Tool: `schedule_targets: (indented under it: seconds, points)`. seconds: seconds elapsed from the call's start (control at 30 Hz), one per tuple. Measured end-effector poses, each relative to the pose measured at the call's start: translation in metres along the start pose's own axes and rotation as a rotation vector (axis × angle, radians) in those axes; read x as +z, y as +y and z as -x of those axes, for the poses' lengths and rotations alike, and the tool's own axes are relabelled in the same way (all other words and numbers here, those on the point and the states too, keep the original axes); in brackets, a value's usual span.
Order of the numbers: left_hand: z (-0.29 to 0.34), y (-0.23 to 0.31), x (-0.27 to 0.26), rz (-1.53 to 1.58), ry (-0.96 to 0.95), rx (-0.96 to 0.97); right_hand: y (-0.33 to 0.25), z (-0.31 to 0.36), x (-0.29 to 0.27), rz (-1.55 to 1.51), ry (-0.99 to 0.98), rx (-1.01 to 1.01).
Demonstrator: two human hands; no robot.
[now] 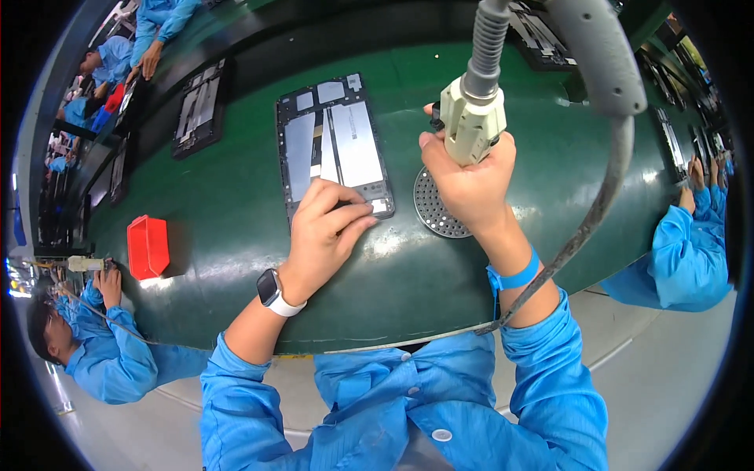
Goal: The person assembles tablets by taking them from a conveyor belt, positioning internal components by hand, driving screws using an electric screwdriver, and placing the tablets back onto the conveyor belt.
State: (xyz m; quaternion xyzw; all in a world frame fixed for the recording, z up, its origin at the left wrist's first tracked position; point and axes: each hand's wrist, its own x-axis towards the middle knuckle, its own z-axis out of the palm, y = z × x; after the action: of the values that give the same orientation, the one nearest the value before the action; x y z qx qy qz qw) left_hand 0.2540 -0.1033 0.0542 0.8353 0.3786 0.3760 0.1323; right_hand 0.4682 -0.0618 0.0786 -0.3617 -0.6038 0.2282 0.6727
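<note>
An opened tablet [345,149] lies on the green worktable in front of me, its silver inner plates and black frame showing. My left hand [328,222] is at its near edge, fingers curled and thumb close to the near right corner. A small white part [379,206] shows at that corner, beside the fingertips. My right hand [475,177] is wrapped round a cream power screwdriver [471,118] with a ribbed grey hose at its top. The tool stands over a round grey perforated dish [440,206], right of the tablet. The tool's tip is hidden behind my hand.
A red bin [148,248] stands at the left. A grey cable [609,188] loops down past my right forearm. Another opened tablet [198,108] lies at the back left, more [542,35] at the back right. Co-workers in blue sit on both sides [126,353].
</note>
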Motion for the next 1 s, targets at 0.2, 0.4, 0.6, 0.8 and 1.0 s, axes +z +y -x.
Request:
schedule_targets:
  seconds: [0.2,0.4,0.6,0.8,1.0]
  points:
    - [0.007,0.004,0.000,0.127,0.055,-0.235,-0.006,0.006,-0.005,0.071,-0.071,0.045]
    - [0.007,-0.001,0.008,-0.076,0.097,0.039,-0.007,0.007,-0.004,0.099,-0.065,0.122]
    - [0.006,-0.003,0.002,-0.120,0.023,0.110,-0.011,0.006,0.000,0.049,-0.051,0.129]
    - [0.005,0.002,0.002,-0.135,0.016,0.066,-0.018,0.007,0.002,0.016,-0.040,0.159]
    - [0.006,-0.005,-0.013,0.074,-0.099,-0.017,-0.022,0.017,0.000,-0.116,0.045,0.365]
